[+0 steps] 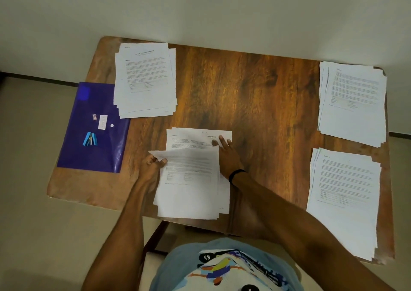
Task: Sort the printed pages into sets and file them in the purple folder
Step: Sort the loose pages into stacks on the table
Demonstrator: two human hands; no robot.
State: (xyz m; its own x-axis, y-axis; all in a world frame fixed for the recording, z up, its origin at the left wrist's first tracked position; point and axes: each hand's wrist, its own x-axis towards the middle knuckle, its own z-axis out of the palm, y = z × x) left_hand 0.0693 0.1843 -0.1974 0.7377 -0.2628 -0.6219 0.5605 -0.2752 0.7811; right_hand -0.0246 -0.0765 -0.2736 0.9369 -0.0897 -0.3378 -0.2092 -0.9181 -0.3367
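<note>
Item: central stack [193, 139] of printed pages, lying between both hands. Left hand [153, 165] pinches the raised corner of the top sheet [189, 166]. Right hand [226, 155] lies flat with straight fingers, pressing the stack's right side. Purple folder [93, 112] lies just left of the left hand, with a blue stapler [90, 139] on it. Sorted piles [144, 79] sit well beyond either hand. Risk: a second sheet clings to the first, lifts with it and lands in the wrong set.

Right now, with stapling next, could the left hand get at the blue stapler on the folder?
Probably yes: the stapler lies uncovered on the purple folder, nothing between, though the left hand pinches a page.
</note>
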